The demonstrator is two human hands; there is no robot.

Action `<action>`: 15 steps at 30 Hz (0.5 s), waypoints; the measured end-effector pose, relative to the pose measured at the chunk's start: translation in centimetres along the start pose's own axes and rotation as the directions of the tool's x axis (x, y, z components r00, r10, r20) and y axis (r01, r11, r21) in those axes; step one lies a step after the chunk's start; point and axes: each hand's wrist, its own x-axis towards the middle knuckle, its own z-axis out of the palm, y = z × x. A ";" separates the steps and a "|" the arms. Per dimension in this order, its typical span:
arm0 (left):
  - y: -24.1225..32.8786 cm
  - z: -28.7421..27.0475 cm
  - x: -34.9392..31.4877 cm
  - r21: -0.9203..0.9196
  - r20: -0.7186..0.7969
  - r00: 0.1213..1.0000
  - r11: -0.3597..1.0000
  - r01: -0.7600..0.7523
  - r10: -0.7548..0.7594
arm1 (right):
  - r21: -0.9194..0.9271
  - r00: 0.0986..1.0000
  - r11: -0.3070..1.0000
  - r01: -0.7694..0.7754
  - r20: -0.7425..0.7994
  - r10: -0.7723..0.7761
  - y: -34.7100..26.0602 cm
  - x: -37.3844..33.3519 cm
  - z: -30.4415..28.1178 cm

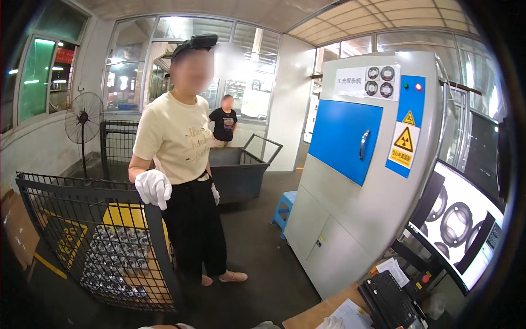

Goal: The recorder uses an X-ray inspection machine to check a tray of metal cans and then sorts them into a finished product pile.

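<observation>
At the desk's near edge a white-gloved shape [330, 323], apparently my right hand, lies beside loose paper sheets [350, 315]; its fingers are cut off by the lower edge. My left hand cannot be made out; only pale and grey slivers show along the bottom rim. Close to the right hand are a wooden desk [312, 316] and a black keyboard [390, 300]. Past the keyboard, a monitor [457, 225] displays grey images of ring-shaped parts.
A tall grey cabinet [339, 230] with a closed blue door [345, 140] stands ahead right. Left, a co-worker [183, 137] in white gloves rests a hand on a mesh cage [93, 189] holding metal parts [118, 255]. Behind are a dark cart [235, 175], blue stool [282, 211], fan [83, 117] and another person [223, 123].
</observation>
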 end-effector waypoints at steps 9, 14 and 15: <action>20.2 -11.6 1.9 -0.057 -0.535 0.811 0.947 -0.315 0.237 | 0.031 0.987 0.999 -0.042 0.154 0.037 -7.6 6.0 -5.0; 27.8 -21.5 8.8 -0.100 -0.699 0.662 0.881 -0.463 0.269 | -0.002 0.998 0.999 -0.038 0.056 0.038 -6.6 4.5 -3.7; 29.0 -22.4 9.2 -0.216 -0.697 0.689 0.858 -0.465 0.198 | 0.002 0.998 0.999 -0.039 0.055 0.039 -6.6 4.4 -3.9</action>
